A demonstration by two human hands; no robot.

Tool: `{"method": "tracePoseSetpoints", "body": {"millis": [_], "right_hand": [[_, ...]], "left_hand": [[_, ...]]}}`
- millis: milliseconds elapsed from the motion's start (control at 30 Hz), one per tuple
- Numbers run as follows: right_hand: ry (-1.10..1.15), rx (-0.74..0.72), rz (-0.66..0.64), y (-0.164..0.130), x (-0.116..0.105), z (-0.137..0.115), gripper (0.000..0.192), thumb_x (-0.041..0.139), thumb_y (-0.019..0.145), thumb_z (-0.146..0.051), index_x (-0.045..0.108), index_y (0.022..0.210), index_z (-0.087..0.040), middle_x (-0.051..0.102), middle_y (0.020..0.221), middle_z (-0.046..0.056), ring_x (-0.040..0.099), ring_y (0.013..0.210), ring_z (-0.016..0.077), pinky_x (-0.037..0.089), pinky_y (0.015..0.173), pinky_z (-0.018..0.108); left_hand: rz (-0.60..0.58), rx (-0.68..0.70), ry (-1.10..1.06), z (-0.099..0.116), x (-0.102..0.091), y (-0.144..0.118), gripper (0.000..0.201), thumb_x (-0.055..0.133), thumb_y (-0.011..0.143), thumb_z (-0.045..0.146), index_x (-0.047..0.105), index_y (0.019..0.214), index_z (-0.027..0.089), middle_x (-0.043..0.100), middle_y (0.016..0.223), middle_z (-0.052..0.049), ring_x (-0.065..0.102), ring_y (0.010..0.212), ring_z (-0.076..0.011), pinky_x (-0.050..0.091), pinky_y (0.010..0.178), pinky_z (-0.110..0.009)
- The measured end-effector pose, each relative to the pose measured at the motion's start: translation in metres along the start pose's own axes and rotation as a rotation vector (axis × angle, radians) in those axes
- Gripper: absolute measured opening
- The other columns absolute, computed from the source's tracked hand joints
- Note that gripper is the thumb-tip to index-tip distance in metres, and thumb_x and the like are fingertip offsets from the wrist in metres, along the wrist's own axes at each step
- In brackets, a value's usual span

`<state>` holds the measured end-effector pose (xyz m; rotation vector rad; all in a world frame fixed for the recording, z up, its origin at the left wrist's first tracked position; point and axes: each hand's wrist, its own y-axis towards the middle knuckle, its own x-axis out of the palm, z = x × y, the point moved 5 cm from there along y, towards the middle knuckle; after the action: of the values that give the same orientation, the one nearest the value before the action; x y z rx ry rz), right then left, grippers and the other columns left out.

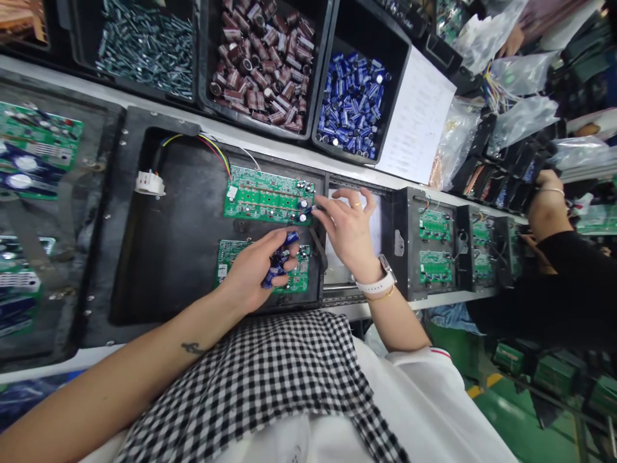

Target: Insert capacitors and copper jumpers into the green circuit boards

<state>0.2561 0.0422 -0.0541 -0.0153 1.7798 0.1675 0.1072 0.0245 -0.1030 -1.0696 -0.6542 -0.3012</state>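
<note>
In the head view, the left hand (255,267) lies at eight o'clock from the centre, its grip curled around a cluster of blue capacitors (276,263). It is over the lower circuit board (302,270), hiding much of that board.

The right hand (349,225) is at three o'clock, thumb and fingertips drawn together at the right end of the upper circuit board (263,195). A small dark part shows by those fingertips, but whether this grip is pinching it cannot be told. That board sits at ten o'clock in a black tray (180,225), with capacitors standing upright on its right end. Coloured wires run from its upper left corner towards a white connector (150,183) at nine o'clock.

More blue capacitors fill a black bin (388,96) at one o'clock; brown capacitors (265,64) lie in the bin between eleven and twelve. A printed sheet (417,116) rests towards two o'clock. Farther out at three o'clock, smaller-looking boards (435,225) sit in another tray on the table (434,299), and beyond them is a co-worker's hand (547,193).
</note>
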Motion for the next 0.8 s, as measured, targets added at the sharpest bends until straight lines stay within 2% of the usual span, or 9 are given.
{"method": "tracePoseSetpoints", "body": {"millis": [67,167,233,300,400,467,567,700,800], "right_hand": [[0.100,0.033,-0.032,-0.009,-0.009,-0.011,0.026,0.053,0.098,-0.039,0.066,0.117,-0.028,0.075,0.100,0.002,0.058,0.113,0.0227,0.024,0.111,0.048],[0.155,0.061,-0.074,-0.020,-0.012,-0.021,0.022,0.054,0.097,-0.041,0.070,0.106,-0.030,0.075,0.101,0.001,0.058,0.113,0.0219,0.027,0.107,0.044],[0.082,0.125,-0.025,-0.022,-0.008,-0.015,0.019,0.055,0.098,-0.039,0.071,0.102,-0.029,0.075,0.098,0.001,0.056,0.113,0.0233,0.024,0.108,0.047],[0.012,0.167,0.018,-0.021,0.000,-0.006,0.016,0.054,0.098,-0.034,0.069,0.104,-0.029,0.075,0.097,0.001,0.055,0.114,0.0246,0.021,0.108,0.050],[-0.024,0.167,0.054,-0.016,0.012,0.004,0.013,0.055,0.097,-0.030,0.064,0.105,-0.026,0.074,0.100,0.003,0.054,0.116,0.0258,0.020,0.110,0.052],[-0.033,0.155,0.063,-0.013,0.017,0.006,0.009,0.056,0.096,-0.028,0.062,0.102,-0.024,0.073,0.100,0.005,0.054,0.115,0.0270,0.020,0.110,0.053],[-0.044,0.147,0.045,-0.010,0.022,0.007,0.005,0.056,0.095,-0.025,0.060,0.096,-0.023,0.071,0.097,0.006,0.055,0.113,0.0287,0.021,0.109,0.056],[-0.018,0.157,0.052,-0.009,0.023,0.009,0.004,0.057,0.095,-0.025,0.058,0.091,-0.023,0.070,0.097,0.005,0.054,0.112,0.0279,0.023,0.108,0.054],[0.002,0.164,0.058,-0.010,0.023,0.012,0.007,0.059,0.094,-0.027,0.059,0.088,-0.023,0.069,0.096,0.004,0.055,0.110,0.0263,0.024,0.109,0.052]], "left_hand": [[-0.051,0.032,0.031,0.001,0.005,-0.002,0.022,0.051,0.097,0.023,0.062,0.115,0.019,0.052,0.074,0.000,0.048,0.047,-0.0069,0.027,0.030,-0.011],[-0.079,0.026,-0.015,-0.001,0.010,-0.005,0.020,0.054,0.095,0.022,0.064,0.112,0.017,0.056,0.074,-0.001,0.051,0.049,-0.0075,0.030,0.031,-0.011],[-0.015,-0.041,-0.085,-0.008,0.008,-0.006,0.016,0.053,0.095,0.019,0.066,0.102,0.011,0.061,0.077,-0.005,0.059,0.056,-0.0102,0.041,0.036,-0.014],[0.045,-0.120,-0.126,-0.016,0.005,-0.009,0.018,0.050,0.095,0.016,0.066,0.092,0.008,0.064,0.081,-0.008,0.066,0.066,-0.0153,0.056,0.048,-0.023],[0.036,-0.182,-0.119,-0.026,0.001,-0.015,0.021,0.048,0.094,0.013,0.066,0.086,0.008,0.066,0.083,-0.010,0.069,0.072,-0.0194,0.063,0.061,-0.035],[0.012,-0.192,-0.091,-0.030,-0.003,-0.020,0.020,0.049,0.093,0.012,0.067,0.088,0.008,0.066,0.081,-0.009,0.068,0.071,-0.0189,0.062,0.061,-0.035],[-0.005,-0.173,-0.021,-0.032,-0.012,-0.026,0.017,0.053,0.093,0.013,0.069,0.095,0.008,0.065,0.083,-0.009,0.066,0.069,-0.0164,0.059,0.052,-0.026],[-0.019,-0.157,0.003,-0.032,-0.023,-0.032,0.013,0.059,0.091,0.019,0.069,0.091,0.010,0.061,0.079,-0.006,0.056,0.055,-0.0093,0.038,0.035,-0.013],[-0.027,-0.137,0.009,-0.032,-0.027,-0.034,0.015,0.059,0.091,0.020,0.070,0.092,0.011,0.058,0.077,-0.004,0.052,0.053,-0.0075,0.034,0.034,-0.012]]}}
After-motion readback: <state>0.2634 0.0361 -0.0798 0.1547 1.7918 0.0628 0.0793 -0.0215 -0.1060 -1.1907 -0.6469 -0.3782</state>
